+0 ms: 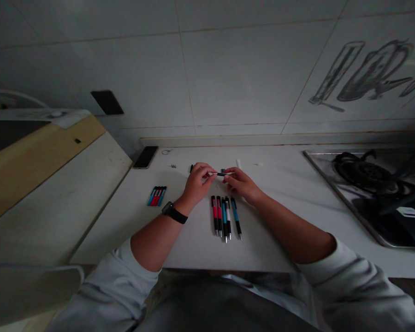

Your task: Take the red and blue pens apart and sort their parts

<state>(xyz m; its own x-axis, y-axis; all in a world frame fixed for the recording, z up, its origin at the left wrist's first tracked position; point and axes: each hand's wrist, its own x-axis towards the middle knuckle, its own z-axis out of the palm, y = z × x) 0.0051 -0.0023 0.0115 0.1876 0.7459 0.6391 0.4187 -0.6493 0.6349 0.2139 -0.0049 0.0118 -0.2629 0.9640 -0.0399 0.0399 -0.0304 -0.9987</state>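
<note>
Both hands up, one slim pen part (pixel 221 174) held between them.
Left hand (pixel 198 183) pinches one end in its fingertips, right hand (pixel 242 184) the other, above white counter (pixel 193 249). Nearer the body, five pens (pixel 224 216): two red, two blue, one white. Off left, four short barrels (pixel 157 196); beyond, one phone (pixel 145 157).
</note>
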